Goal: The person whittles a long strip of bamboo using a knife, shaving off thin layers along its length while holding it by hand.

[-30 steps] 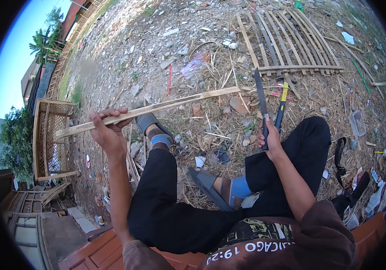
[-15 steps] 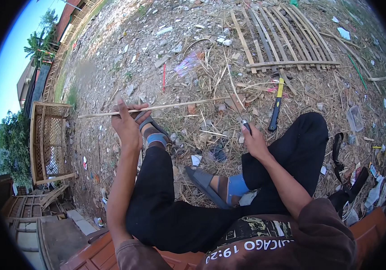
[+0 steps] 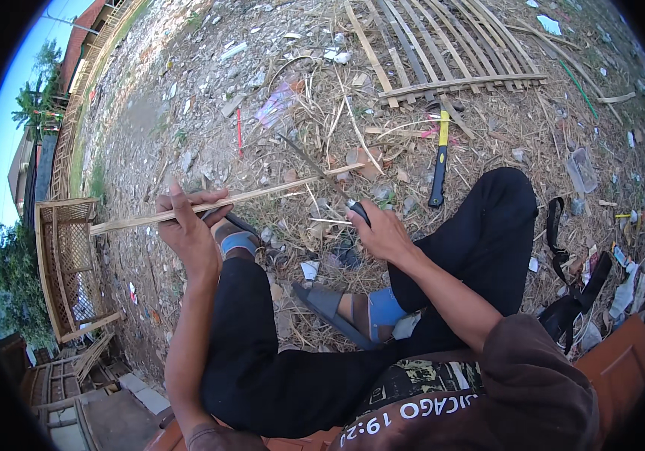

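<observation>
Left fingers grasp a wooden strip, its length running rightward from them toward the knife the right fingers clench.

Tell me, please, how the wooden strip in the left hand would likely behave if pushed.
The wooden strip would probably bend a little, being long and slim. It looks fairly stiff, though, spanning nearly straight beyond the left hand. It is likely light, given its thinness.

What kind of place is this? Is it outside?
Yes, outside: it looks like a rough yard or open lot. There's stony, straw-strewn ground, a leafy green tree at the left, and a slatted wooden panel lying outdoors.
</observation>
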{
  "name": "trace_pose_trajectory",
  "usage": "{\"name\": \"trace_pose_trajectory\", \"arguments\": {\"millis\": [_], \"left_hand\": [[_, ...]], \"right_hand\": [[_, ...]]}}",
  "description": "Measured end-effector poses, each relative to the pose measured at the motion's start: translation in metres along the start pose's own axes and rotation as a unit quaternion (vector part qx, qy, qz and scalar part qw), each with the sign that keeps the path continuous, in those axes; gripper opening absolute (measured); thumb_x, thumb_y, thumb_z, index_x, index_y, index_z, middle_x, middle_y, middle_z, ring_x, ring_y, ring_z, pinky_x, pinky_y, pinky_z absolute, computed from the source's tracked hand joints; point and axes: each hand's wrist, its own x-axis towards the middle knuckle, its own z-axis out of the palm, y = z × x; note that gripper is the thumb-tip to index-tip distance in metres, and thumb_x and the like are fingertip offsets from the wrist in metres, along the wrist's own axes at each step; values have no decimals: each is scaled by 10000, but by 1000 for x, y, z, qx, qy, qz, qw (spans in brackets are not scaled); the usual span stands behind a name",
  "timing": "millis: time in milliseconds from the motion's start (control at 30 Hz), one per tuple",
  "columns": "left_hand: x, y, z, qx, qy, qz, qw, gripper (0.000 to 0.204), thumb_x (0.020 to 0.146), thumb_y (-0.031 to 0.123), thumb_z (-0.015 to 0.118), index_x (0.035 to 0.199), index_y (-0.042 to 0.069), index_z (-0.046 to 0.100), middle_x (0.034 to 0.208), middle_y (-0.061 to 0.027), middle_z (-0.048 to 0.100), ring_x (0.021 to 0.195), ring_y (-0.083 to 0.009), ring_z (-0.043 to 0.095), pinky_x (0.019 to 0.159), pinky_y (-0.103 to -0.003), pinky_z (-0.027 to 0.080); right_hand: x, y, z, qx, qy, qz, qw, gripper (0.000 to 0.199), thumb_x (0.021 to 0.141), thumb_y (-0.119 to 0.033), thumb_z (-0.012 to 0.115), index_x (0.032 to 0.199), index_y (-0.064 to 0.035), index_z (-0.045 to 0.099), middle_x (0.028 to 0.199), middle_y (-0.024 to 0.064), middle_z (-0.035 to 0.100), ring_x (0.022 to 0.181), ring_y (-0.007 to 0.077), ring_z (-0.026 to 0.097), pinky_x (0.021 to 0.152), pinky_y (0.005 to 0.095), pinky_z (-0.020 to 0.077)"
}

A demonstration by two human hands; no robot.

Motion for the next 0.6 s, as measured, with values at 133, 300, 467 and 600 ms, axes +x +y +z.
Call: {"name": "trace_pose_trajectory", "arguments": {"millis": [133,300,467,600], "left_hand": [[-3,1,-1,1,-23,26,999,346,1004,348,476,873,47,368,714,-165,638,732,-283,707,551,-341,625],[-9,10,14,9,-38,27,999,356,1000,345,484,855,48,351,697,-173,637,736,-295,706,564,-356,630],[-6,8,8,16,-39,54,998,334,1005,352,477,876,54,402,712,-132,628,731,-263,704,543,-332,614],[-11,11,17,28,-38,45,998,344,1009,360,463,874,47,414,706,-131,625,727,-265,704,547,-325,614]], "right_hand": [[-8,-39,-9,-3,-24,-48,999,373,970,-375,491,980,-3,523,665,242,567,690,438,585,654,508,419],[13,12,-12,-23,26,-14,999,364,968,-384,481,993,-24,526,660,263,586,677,477,594,635,539,440],[-10,-24,-8,17,-39,-142,989,359,947,-379,535,999,-23,546,661,249,609,652,468,600,628,522,458],[16,22,-10,-23,22,14,999,338,940,-364,543,971,-28,526,648,261,586,676,483,595,639,545,448]]}}
